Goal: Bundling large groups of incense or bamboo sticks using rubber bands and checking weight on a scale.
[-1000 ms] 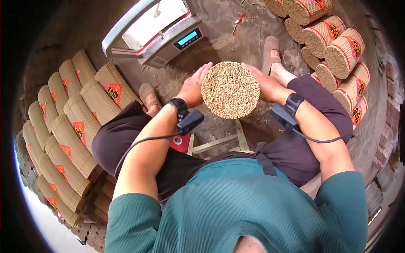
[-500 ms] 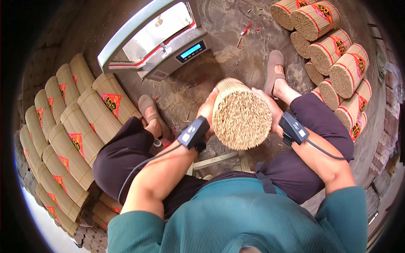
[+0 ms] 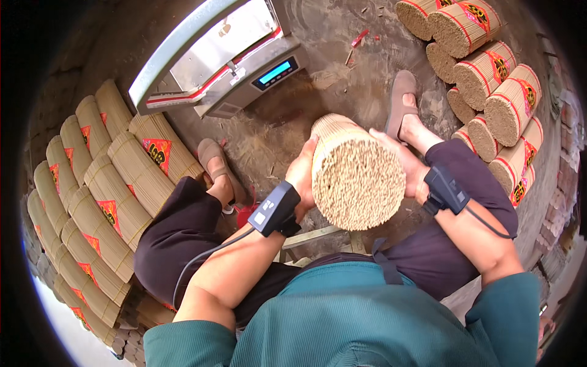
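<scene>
Between my two hands is a thick round bundle of thin bamboo sticks (image 3: 359, 183), its cut end tilted up toward me. My left hand (image 3: 302, 174) presses against the bundle's left side, and my right hand (image 3: 403, 160) grips the right side. Both hands are closed around it, with some fingers hidden behind the sticks. A dark device with a cable is strapped on each wrist. Beyond the bundle stands a strapping machine (image 3: 244, 82) with a metal arch and a lit blue display.
Stacked stick bundles (image 3: 116, 196) with red labels lie at my left. More bundles (image 3: 492, 101), bound with red straps, are piled at the far right. Wood scraps and a red strip (image 3: 359, 38) lie on the floor. A wooden frame (image 3: 315, 236) sits between my legs.
The bundle has come slightly nearer and to the right in my hands, its cut end looking larger. Both hands keep their hold. The view has shifted a little.
</scene>
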`<state>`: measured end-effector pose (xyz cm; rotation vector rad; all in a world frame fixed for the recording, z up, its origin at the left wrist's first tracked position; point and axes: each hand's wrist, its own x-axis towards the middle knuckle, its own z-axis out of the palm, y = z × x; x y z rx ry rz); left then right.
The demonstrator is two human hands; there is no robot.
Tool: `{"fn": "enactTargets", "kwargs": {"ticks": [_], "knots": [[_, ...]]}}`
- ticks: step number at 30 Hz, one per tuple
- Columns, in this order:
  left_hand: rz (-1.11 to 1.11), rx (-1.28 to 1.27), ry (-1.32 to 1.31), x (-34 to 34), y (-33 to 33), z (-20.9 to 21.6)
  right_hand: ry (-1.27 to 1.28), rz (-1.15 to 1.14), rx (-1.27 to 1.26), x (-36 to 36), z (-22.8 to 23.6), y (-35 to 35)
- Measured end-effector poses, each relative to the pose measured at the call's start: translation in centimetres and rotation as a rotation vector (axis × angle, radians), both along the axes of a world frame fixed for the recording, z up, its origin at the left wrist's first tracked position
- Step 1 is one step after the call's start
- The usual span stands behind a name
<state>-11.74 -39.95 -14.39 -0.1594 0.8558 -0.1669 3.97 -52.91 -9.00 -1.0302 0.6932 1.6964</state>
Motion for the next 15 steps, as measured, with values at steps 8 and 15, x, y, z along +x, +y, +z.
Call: {"fn": "enactTargets", "kwargs": {"ticks": [8, 15], "knots": [[-0.015, 0.071, 0.076, 1.8, -0.3, -0.6, 0.133, -0.110, 0.165, 0.0, -2.4, -0.8], [-0.041, 0.403, -0.048, 1.7, -0.6, 5.3, -0.096, -0.237, 0.325, -1.2, 4.9, -2.5]]}}
